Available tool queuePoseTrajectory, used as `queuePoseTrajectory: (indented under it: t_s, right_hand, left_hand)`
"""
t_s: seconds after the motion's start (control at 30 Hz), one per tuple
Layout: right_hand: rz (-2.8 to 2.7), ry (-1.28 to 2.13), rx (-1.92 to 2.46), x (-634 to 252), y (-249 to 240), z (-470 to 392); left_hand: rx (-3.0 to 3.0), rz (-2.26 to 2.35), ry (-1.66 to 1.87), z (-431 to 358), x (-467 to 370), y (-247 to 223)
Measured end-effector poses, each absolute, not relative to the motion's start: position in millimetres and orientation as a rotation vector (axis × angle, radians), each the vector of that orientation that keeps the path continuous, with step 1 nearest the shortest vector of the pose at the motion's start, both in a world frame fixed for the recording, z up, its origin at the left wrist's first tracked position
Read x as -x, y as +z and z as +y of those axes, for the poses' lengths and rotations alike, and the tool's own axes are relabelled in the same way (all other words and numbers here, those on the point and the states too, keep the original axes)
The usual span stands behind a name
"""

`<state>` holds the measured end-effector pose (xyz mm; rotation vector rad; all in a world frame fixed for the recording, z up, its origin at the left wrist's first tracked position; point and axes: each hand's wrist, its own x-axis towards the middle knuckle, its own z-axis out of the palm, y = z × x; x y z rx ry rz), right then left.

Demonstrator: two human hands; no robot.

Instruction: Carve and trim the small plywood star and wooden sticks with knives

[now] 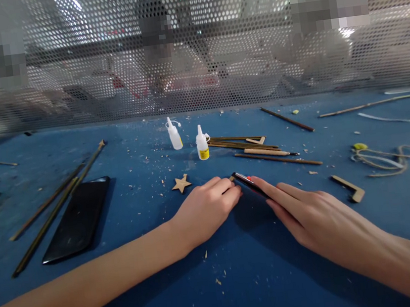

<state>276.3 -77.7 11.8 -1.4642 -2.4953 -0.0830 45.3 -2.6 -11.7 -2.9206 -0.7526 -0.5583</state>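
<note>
My left hand (208,208) is closed in a pinch near the middle of the blue table, with the end of a small piece of wood (232,177) poking out past the fingers. My right hand (309,210) grips a slim black tool with a shiny edge (245,180), its tip against or very near that wood. A bit of red shows beside the right fingertips. The fingers hide most of the wood. Just left of my left hand lies a flat wooden star (181,184).
Two white dropper bottles (175,137) stand beyond my hands, beside thin brown sticks (243,144) and a wooden-handled pointed tool (266,152). A black slab (78,216) lies left. An L-shaped wood piece (349,188) and string (381,159) lie right. A perforated metal screen (214,47) backs the table.
</note>
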Motion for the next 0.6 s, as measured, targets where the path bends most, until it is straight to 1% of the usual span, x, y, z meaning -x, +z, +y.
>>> queuePoseTrajectory:
  t_s: [0.2,0.43,0.6]
  right_hand:
    - [-2.505,-0.068,1.44,-276.0,13.6,-77.1]
    - [-2.533,-0.049,1.405,-277.6,13.8,-75.6]
    - [-2.573,-0.134,1.408,-278.7,8.0,-75.2]
  left_hand:
    - [2.92,-0.775,-0.504,-2.4,-45.5,-12.8]
    - [2.918,-0.728,-0.567,1.0,-44.8,-14.2]
    - [2.919,-0.661,-0.615,3.2,-44.8,-13.8]
